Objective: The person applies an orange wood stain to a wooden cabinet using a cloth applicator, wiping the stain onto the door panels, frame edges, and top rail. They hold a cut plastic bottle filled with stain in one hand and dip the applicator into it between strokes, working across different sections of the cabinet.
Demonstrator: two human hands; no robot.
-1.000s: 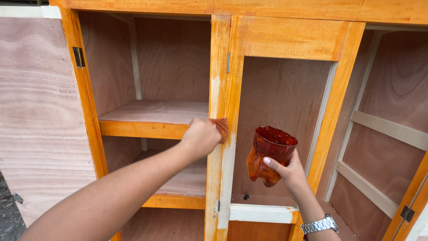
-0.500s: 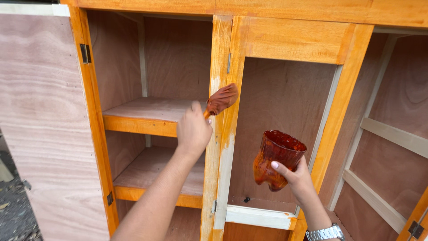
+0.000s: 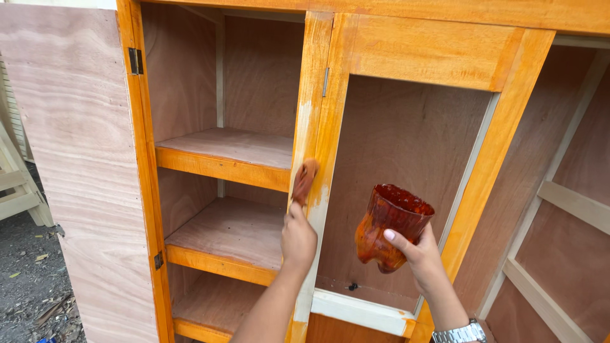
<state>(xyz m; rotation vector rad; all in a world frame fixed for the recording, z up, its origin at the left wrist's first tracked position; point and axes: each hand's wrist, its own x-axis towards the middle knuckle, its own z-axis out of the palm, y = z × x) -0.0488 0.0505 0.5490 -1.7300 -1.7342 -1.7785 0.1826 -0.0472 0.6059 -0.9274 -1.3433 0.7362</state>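
Two orange-stained shelves [image 3: 225, 168] inside wooden cabinet [image 3: 438, 51], dirt ground [image 3: 28, 279] alongside.

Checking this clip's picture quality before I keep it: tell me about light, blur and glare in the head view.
Head view: soft, even daylight; left hand, brush and right hand with the cut bottle cup are sharp; faint sheen on the cup, no harsh glare; cabinet edges lean slightly.

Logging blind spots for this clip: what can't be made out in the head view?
- Brush handle: hidden inside the left hand.
- Liquid level in the stained cup: walls too dark to tell.
- Cabinet bottom and right side: cut off by the frame edges.
- Right hand fingers: mostly behind the cup.
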